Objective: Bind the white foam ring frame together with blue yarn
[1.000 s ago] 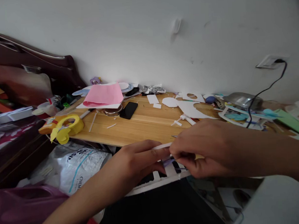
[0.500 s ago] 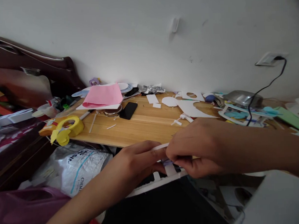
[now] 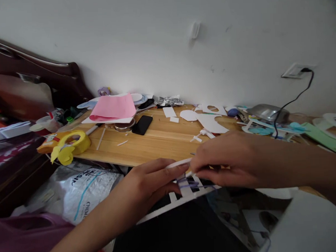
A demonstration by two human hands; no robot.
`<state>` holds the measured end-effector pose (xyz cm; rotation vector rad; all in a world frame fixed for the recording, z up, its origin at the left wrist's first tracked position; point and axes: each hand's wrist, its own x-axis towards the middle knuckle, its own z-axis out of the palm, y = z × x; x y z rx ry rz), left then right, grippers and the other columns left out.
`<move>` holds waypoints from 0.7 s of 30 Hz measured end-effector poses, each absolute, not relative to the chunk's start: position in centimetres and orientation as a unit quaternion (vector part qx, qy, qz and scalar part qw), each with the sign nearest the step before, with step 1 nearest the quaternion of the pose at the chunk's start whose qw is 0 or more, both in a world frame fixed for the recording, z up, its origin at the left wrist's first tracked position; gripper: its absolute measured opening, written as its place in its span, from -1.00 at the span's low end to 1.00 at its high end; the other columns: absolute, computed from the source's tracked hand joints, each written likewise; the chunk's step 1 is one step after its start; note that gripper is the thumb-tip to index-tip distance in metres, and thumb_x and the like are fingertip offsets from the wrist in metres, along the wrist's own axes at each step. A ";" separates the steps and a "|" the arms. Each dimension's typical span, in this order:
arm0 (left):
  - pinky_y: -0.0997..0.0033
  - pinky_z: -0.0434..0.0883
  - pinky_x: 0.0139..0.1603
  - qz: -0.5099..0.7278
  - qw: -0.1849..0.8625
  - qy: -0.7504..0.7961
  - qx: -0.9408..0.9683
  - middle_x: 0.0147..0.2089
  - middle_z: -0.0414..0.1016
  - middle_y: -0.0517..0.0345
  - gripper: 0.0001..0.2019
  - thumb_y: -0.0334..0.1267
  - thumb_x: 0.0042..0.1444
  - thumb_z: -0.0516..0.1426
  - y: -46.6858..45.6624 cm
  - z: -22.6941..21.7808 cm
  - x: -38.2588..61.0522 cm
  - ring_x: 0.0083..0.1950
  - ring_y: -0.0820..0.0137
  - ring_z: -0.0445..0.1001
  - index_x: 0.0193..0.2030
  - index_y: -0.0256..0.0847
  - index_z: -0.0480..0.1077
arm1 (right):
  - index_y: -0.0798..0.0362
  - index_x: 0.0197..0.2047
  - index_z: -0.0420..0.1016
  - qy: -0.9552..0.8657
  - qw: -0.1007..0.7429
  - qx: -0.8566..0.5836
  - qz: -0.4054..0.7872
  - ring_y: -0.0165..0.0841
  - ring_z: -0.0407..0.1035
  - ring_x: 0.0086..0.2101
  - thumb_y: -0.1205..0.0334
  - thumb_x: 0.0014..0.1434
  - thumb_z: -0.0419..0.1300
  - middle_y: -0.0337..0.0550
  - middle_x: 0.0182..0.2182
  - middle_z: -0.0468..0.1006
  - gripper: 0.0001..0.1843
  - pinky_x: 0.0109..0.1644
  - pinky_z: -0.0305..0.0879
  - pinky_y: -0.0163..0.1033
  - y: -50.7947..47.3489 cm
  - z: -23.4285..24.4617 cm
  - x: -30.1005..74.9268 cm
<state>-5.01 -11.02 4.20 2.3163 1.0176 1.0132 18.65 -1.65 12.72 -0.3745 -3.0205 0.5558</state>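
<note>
Maybe the thin white frame, held just in front of the table, could bend if the left hand grips it too hard. The right hand pinches its fingers by the frame's far edge, on what I can't tell; the purple string could snag.

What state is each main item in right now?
Left hand: fingers closed on the white frame.
Right hand: fingers bunched at the frame; anything pinched is hidden.
White frame: held in front of the table.
Purple string: running across the frame.
Phone: flat, screen dark.
Pink sheet: folded over.
Yellow tape roll: lying flat near the table's edge.
Plug: in the wall socket.
</note>
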 end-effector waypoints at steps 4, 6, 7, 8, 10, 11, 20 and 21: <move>0.53 0.53 -0.12 0.364 0.239 0.353 0.828 -0.01 0.57 0.02 -0.62 -0.41 0.35 0.10 -11.0 5.0 -4.7 -0.08 0.41 0.59 0.26 -0.05 0.40 | -0.01 -0.18 0.56 -0.978 0.012 -0.131 0.165 -0.40 0.41 -0.42 0.25 0.34 0.13 -0.26 -0.40 0.58 -0.84 -0.33 0.17 -0.29 -2.6 13.5 17.4; 0.55 0.51 -0.15 0.357 0.254 0.354 0.826 -0.08 0.56 0.06 -0.70 -0.41 0.35 0.10 -11.0 5.1 -4.7 -0.14 0.44 0.57 0.15 -0.10 0.48 | -0.02 -0.24 0.56 -0.979 -0.006 -0.143 0.143 -0.39 0.42 -0.43 0.26 0.32 0.16 -0.27 -0.43 0.58 -0.85 -0.32 0.17 -0.28 -3.0 13.4 16.8; 0.55 0.50 -0.17 0.354 0.256 0.358 0.826 -0.12 0.55 0.08 -0.75 -0.41 0.35 0.10 -11.0 5.2 -4.7 -0.17 0.45 0.56 0.07 -0.13 0.50 | -0.02 -0.25 0.56 -0.980 -0.014 -0.148 0.135 -0.38 0.42 -0.42 0.26 0.32 0.17 -0.27 -0.45 0.57 -0.86 -0.31 0.18 -0.28 -3.2 13.3 16.6; 0.54 0.48 -0.18 0.352 0.254 0.363 0.825 -0.14 0.55 0.09 -0.80 -0.40 0.34 0.11 -11.0 5.1 -4.8 -0.18 0.45 0.55 0.01 -0.16 0.51 | -0.02 -0.25 0.56 -0.981 -0.017 -0.149 0.126 -0.37 0.43 -0.42 0.25 0.32 0.17 -0.26 -0.45 0.57 -0.86 -0.31 0.18 -0.28 -3.3 13.2 16.4; 0.51 0.46 -0.17 0.345 0.248 0.379 0.822 -0.15 0.55 0.09 -0.87 -0.38 0.33 0.14 -11.0 4.9 -4.9 -0.17 0.43 0.54 -0.07 -0.18 0.51 | 0.00 -0.25 0.56 -0.985 -0.009 -0.141 0.104 -0.36 0.42 -0.43 0.25 0.32 0.17 -0.24 -0.47 0.56 -0.86 -0.31 0.18 -0.27 -3.5 12.9 16.2; 0.50 0.45 -0.15 0.340 0.248 0.388 0.820 -0.13 0.55 0.09 -0.88 -0.37 0.33 0.14 -11.0 4.9 -4.9 -0.15 0.42 0.54 -0.08 -0.18 0.50 | 0.01 -0.26 0.56 -0.987 -0.002 -0.134 0.091 -0.36 0.41 -0.44 0.26 0.32 0.17 -0.23 -0.48 0.56 -0.86 -0.32 0.17 -0.28 -3.5 12.8 16.1; 0.50 0.42 -0.12 0.359 0.263 0.389 0.806 -0.15 0.57 0.08 -0.84 -0.44 0.34 0.10 -10.4 4.5 -4.5 -0.14 0.42 0.54 -0.08 -0.23 0.51 | 0.03 -0.44 0.55 -0.975 -0.090 -0.181 0.089 -0.42 0.34 -0.52 0.34 0.20 0.23 -0.24 -0.56 0.53 -0.83 -0.39 0.12 -0.31 -3.2 13.5 14.1; 0.50 0.42 -0.12 0.360 0.269 0.389 0.804 -0.15 0.58 0.08 -0.84 -0.44 0.34 0.11 -10.3 4.4 -4.5 -0.14 0.43 0.54 -0.08 -0.23 0.51 | 0.03 -0.43 0.55 -0.969 -0.111 -0.198 0.099 -0.42 0.33 -0.52 0.34 0.19 0.23 -0.24 -0.56 0.53 -0.84 -0.39 0.11 -0.32 -3.2 13.6 13.9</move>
